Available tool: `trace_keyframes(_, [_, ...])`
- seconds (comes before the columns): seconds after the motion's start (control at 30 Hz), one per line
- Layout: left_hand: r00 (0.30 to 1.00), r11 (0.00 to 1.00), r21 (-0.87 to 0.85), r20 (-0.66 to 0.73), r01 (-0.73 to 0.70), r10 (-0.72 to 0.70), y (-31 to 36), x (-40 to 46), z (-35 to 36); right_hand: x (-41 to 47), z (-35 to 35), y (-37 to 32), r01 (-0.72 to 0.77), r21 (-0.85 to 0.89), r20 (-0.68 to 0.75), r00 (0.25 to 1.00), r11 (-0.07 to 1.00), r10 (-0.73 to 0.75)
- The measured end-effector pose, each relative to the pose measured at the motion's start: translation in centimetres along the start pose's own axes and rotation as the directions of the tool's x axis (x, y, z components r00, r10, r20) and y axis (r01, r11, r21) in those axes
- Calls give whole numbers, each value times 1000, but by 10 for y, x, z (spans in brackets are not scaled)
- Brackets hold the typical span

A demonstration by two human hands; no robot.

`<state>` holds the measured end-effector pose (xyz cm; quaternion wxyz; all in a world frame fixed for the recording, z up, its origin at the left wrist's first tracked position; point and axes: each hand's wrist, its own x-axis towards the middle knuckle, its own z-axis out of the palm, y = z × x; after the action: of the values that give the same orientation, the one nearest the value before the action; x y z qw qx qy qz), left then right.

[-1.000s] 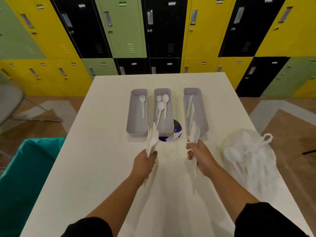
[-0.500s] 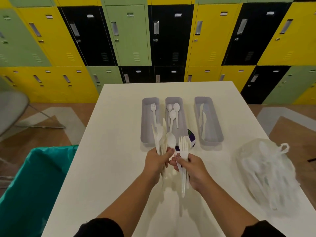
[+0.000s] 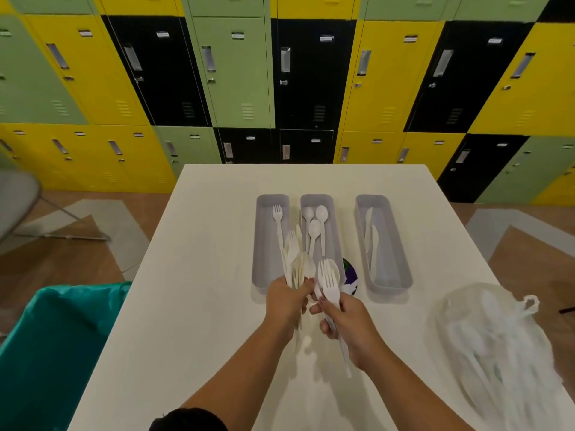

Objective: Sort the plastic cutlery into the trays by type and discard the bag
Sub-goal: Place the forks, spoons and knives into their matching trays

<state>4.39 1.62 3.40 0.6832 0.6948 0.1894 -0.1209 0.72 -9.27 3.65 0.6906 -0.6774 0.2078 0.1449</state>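
Both hands meet above the table: left hand (image 3: 287,301) grips a cutlery bundle (image 3: 297,265). Right hand (image 3: 348,321) pinches a fork (image 3: 330,289), tines pointing away toward the trays (image 3: 329,244).

One head-worn wide-angle view, forward and down, close over the white table (image 3: 217,275) facing lockers (image 3: 236,73).

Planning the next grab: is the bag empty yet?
Not empty. White cutlery shapes show through the clear bag, which lies on the table right of the trays.
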Motion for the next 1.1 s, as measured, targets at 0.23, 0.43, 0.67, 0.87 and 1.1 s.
trace_keyframes(0.23, [999, 1000, 9, -35, 10, -10, 5, 27, 3, 54, 1, -31, 33, 4, -146, 989, 999, -32])
trace_keyframes(0.43, [997, 998, 7, -50, 55, -54, 8, 44, 4, 90, -2, -45, 23, -29, -131, 991, 999, -27])
trace_keyframes(0.67, [994, 995, -10, -46, 98, -98, 13, 51, 8, 95, -10, -41, 80, -60, -236, 967, 995, -92])
trace_keyframes(0.87, [998, 998, -44, -27, 49, -50, 19, 54, 7, 94, 4, -47, -109, -25, -57, 993, 994, 107])
trace_keyframes(1.1, [995, 998, -24, -80, 49, -51, 36, 58, -2, 87, 38, -54, -66, 70, 104, 993, 995, 58])
